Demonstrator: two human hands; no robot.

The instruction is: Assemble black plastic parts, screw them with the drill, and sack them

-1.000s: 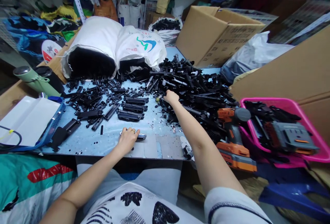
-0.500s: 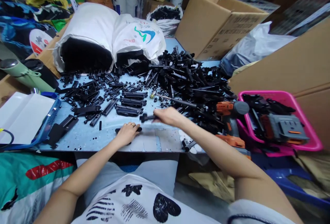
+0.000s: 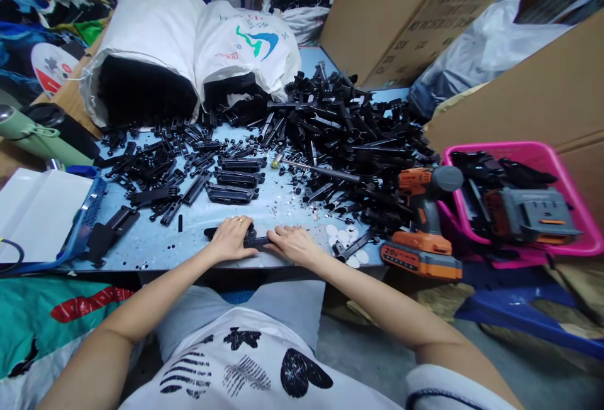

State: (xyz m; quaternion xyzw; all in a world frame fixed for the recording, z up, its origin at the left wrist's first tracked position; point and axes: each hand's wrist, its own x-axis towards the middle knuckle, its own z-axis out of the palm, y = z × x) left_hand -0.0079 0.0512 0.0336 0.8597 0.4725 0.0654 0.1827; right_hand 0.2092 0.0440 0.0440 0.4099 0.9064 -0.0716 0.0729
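Near the table's front edge, my left hand (image 3: 231, 238) is closed over a long black plastic part, whose end (image 3: 211, 232) sticks out to its left. My right hand (image 3: 293, 244) grips a second black plastic part (image 3: 258, 241), which meets the first one beside my left fingers. Whether the two parts are joined is hidden by my fingers. Just beyond my hands lie several assembled-looking black bars (image 3: 232, 193) in a stacked row. A screwdriver-like rod with a dark handle (image 3: 337, 174) rests against the large heap of black parts (image 3: 349, 121).
An orange cordless drill (image 3: 419, 240) stands at the right, beside a pink basket (image 3: 573, 209). White sacks (image 3: 151, 33) spill dark parts at the back. A cardboard box (image 3: 372, 26) is behind the heap. Left are a blue tray (image 3: 97, 202) and a green bottle (image 3: 42, 139).
My right hand has come down toward the table edge and brought its black part against the one under my left hand. The whole view has shifted slightly.
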